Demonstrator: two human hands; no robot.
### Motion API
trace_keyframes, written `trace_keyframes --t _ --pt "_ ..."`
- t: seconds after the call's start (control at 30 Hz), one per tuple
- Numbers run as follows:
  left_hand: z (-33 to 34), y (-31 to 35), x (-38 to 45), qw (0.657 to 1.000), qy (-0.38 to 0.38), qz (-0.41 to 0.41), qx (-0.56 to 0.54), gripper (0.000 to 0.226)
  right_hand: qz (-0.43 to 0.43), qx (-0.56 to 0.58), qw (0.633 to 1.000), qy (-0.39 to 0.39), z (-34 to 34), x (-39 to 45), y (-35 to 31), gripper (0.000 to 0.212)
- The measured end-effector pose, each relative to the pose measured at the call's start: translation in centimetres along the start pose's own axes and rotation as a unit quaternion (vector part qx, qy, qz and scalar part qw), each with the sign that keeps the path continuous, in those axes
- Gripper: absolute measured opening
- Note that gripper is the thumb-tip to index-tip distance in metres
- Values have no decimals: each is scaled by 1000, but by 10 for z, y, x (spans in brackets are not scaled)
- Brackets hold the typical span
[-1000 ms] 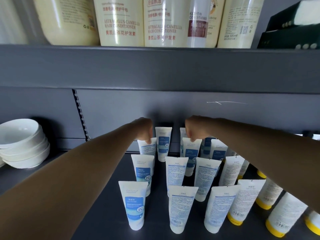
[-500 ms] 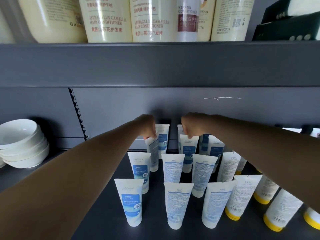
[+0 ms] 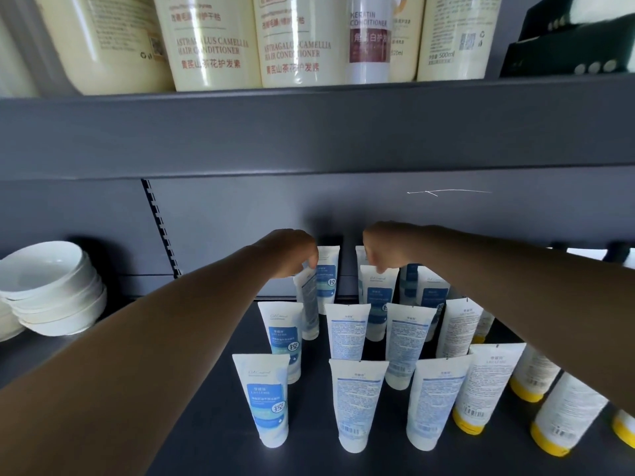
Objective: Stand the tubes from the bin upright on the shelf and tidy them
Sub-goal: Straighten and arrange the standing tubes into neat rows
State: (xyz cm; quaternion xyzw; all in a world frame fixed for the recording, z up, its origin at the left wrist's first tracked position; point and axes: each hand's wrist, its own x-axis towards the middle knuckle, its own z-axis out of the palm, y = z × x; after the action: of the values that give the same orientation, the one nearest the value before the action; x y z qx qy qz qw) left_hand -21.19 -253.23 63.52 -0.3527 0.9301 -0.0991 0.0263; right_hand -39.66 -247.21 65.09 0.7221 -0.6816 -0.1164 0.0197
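On the upper shelf (image 3: 309, 97), two cream bottles (image 3: 214, 42) read "ASTRAGALUS CAMELLIA HAIR CONDITIONER"; a white bottle (image 3: 368, 39) reads "KERATIN CONDITIONER"; the rightmost cream bottle (image 3: 450, 36) shows "500ml". The front-left tube (image 3: 266, 400) bears "控".

Dark grey shelf (image 3: 213, 389): white tubes (image 3: 357, 403) upright in rows; stacked white bowls (image 3: 51, 290) at left.

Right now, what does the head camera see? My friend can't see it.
Two hands reach to the back of a grey shelf: the left hand pinches a turned tube, the right hand touches another tube. More tubes stand in rows.
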Motion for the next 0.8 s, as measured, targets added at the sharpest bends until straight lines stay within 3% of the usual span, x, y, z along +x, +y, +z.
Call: trace_keyframes --t 0.13,0.33,0.4,0.5,0.8 --pt "3 1 6 1000 5 25 3 23 -5 1 1000 5 -1 -2 0 22" --pt "5 2 11 999 9 -13 -47 20 -6 -8 1000 -2 0 -1 1 14" --pt "5 3 12 998 3 -29 -57 22 -6 -18 1000 -1 0 1 2 37" --pt "4 3 12 995 3 -59 -77 23 -11 -25 1000 -5 -1 2 3 44" --pt "-2 6 16 987 -29 -81 -132 26 -4 2 999 -41 -4 4 4 20"
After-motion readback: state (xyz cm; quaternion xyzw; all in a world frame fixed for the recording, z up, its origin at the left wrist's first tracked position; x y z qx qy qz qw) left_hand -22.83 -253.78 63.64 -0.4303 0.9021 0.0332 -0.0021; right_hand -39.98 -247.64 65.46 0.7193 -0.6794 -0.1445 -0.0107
